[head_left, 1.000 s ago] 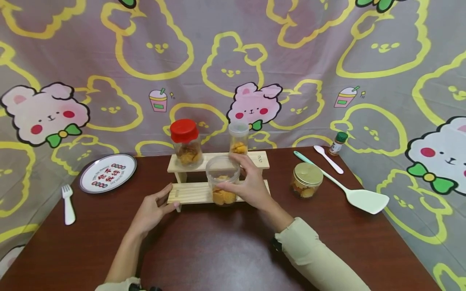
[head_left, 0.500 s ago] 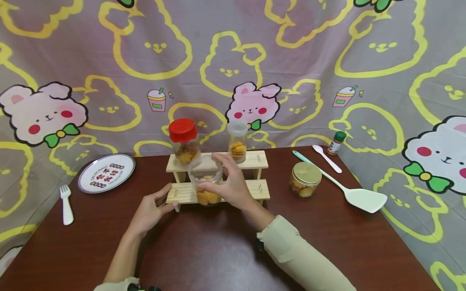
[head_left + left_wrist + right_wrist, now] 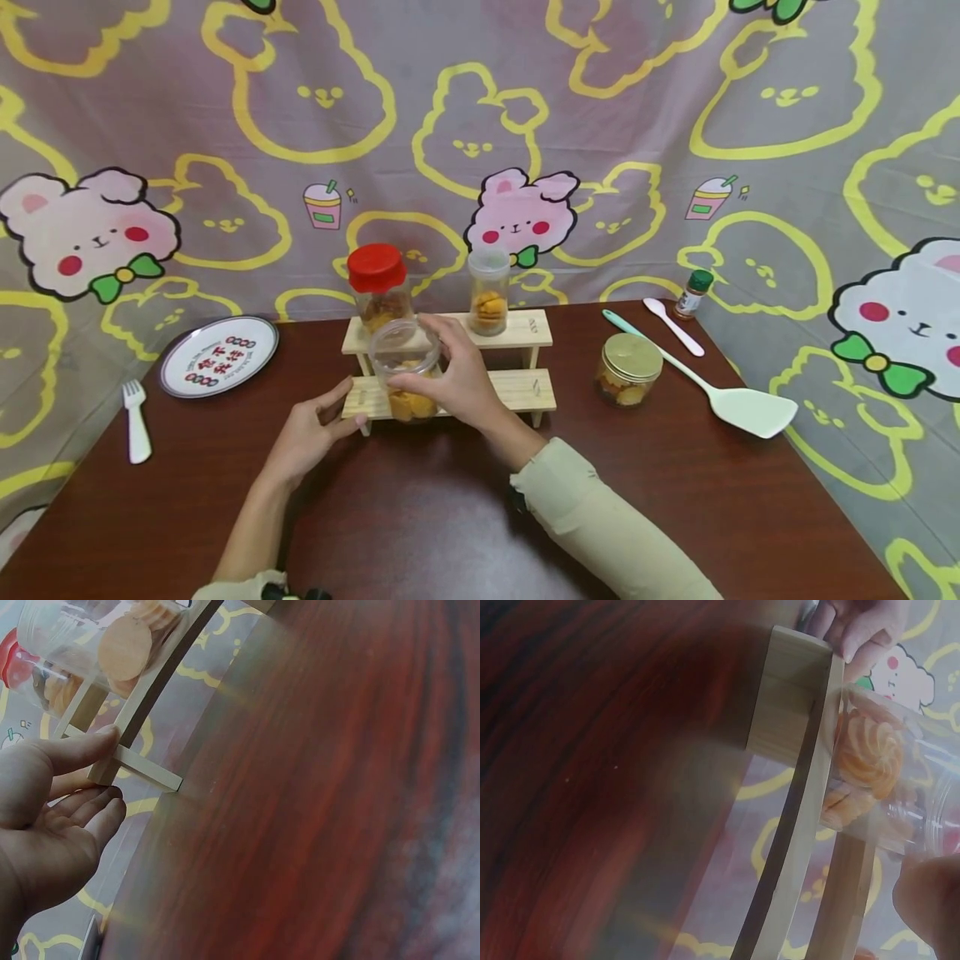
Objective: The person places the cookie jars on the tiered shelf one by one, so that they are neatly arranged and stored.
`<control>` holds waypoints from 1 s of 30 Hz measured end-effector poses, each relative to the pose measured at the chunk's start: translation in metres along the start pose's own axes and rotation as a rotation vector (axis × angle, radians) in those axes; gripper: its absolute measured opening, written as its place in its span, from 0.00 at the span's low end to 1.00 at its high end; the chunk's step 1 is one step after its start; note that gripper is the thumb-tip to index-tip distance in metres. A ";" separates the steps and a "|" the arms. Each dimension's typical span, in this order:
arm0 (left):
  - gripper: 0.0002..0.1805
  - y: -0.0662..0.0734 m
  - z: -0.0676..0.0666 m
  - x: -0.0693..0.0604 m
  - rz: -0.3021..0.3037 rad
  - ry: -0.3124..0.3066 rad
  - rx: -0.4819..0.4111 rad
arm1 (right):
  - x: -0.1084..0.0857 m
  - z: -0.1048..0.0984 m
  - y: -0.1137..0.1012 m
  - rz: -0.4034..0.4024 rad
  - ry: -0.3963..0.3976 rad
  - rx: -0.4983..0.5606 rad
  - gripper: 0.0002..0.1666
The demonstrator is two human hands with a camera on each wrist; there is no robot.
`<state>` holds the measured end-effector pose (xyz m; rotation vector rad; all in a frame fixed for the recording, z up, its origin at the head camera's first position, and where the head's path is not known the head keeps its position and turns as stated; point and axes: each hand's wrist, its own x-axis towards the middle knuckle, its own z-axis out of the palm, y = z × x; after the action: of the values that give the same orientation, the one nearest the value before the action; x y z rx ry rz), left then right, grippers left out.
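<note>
so the right hand point(image 3: 453, 375) has a clear jar point(image 3: 405, 358) in its grip, thumb on the near side and fingers curving round the far side, spread about as wide as the jar itself. the jar is upright at the left part of the lower shelf point(image 3: 528, 388) of a little two-step wooden rack point(image 3: 527, 329), and its base looks to be touching the wood. inside are orange cookies point(image 3: 411, 406), and the right wrist view shows one with a swirl pattern.

left hand point(image 3: 307, 433) is pinching the left end of that same lower shelf, thumb against the near edge and fingers curled round the end, so not spread much at all.

up on the far step there's a red-lidded jar point(image 3: 377, 279) on the left, partly behind the clear one, and a slim jar point(image 3: 489, 293) with a pale lid near the middle.

right of the rack sits a gold-lidded jar point(image 3: 630, 371), then a white spatula point(image 3: 750, 412), a small white spoon point(image 3: 675, 327) and a green-capped bottle point(image 3: 693, 294) at the far right. over on the left, a plate point(image 3: 258, 337) with red lettering, and a white fork point(image 3: 137, 421) nearer in. all of it's on a dark wood table point(image 3: 450, 517).
</note>
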<state>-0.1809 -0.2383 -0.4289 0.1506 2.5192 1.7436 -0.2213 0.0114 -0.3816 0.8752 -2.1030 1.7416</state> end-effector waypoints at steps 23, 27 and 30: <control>0.40 0.001 -0.003 -0.001 0.009 -0.028 -0.063 | 0.005 0.004 -0.001 0.011 -0.022 0.027 0.50; 0.40 0.001 -0.003 -0.001 0.011 -0.029 -0.048 | 0.005 0.003 -0.003 0.028 -0.032 -0.005 0.50; 0.40 0.001 -0.003 -0.001 0.012 -0.030 -0.032 | 0.005 0.001 -0.004 0.033 -0.044 -0.019 0.50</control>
<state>-0.1800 -0.2410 -0.4267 0.1885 2.4733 1.7710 -0.2221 0.0086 -0.3760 0.8860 -2.1704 1.7311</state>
